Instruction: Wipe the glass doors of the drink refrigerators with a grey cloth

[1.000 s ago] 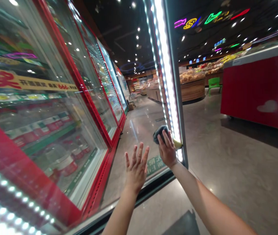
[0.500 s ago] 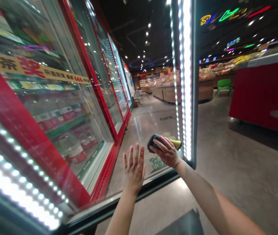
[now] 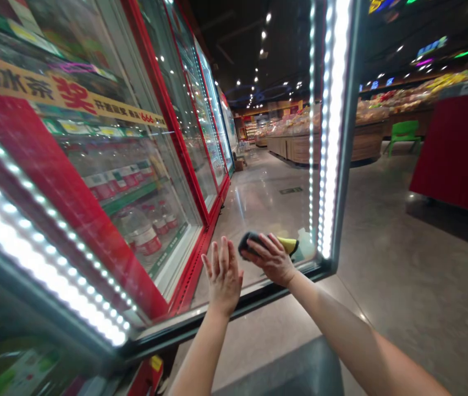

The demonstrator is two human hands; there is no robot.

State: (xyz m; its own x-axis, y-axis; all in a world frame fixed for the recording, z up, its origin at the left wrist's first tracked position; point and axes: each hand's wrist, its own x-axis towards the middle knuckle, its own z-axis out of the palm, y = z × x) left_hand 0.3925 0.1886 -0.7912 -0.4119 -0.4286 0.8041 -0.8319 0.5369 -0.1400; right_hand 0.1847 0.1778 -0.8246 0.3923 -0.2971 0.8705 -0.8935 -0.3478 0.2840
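Note:
A glass door (image 3: 258,203) with a dark frame and bright LED strips (image 3: 335,126) stands open in front of me. My left hand (image 3: 223,280) lies against the lower part of the glass, its fingers stretched out and holding nothing. Just right of it, my right hand (image 3: 274,261) presses a folded cloth (image 3: 288,245) to the pane, near the bottom edge. Dark grey shows on the cloth's left end and yellow on its right. Part of the cloth is hidden under the fingers.
Along the left stands a row of red-framed coolers (image 3: 184,148) with bottles (image 3: 146,236) on shelves. Beyond the glass are produce stands (image 3: 287,146), a green chair (image 3: 405,131) and a red counter (image 3: 460,154). Tiled floor (image 3: 394,275) stretches right of the door.
My right hand has slid the cloth left and lower on the glass, closer to my left hand. The view has turned slightly left and downward. My left hand stays flat on the pane.

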